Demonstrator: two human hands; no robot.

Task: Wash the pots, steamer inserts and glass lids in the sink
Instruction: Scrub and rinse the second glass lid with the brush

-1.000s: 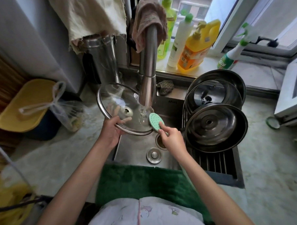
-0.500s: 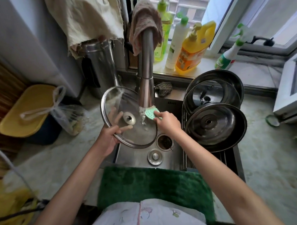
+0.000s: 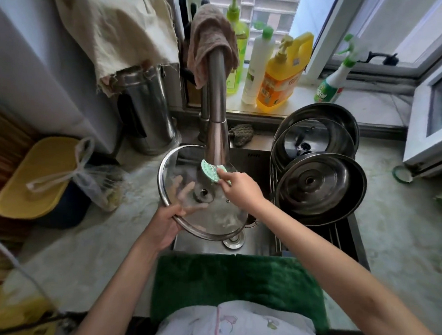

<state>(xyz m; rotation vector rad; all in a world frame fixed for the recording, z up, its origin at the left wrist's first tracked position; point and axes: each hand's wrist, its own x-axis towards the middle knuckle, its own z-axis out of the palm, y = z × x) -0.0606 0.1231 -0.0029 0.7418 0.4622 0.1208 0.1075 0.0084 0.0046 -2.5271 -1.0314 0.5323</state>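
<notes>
Glass lid (image 3: 218,213) is over the sink (image 3: 263,237), tilted under the faucet (image 3: 217,132). Left hand (image 3: 164,226) grips its near-left rim, fingers spread behind the glass. Right hand (image 3: 241,189) pinches the green scrubber (image 3: 210,172) vs the upper glass. Tip: scrub w/ small circles, rotate the rim, brace firmly; wet glass likely slips.

text: none legible | yellow bottle (image 3: 279,83) label: print too small | spray bottle (image 3: 330,86) label: blurred

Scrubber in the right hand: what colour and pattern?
Mint green scrubber with small dots, seen from the head view.
</notes>
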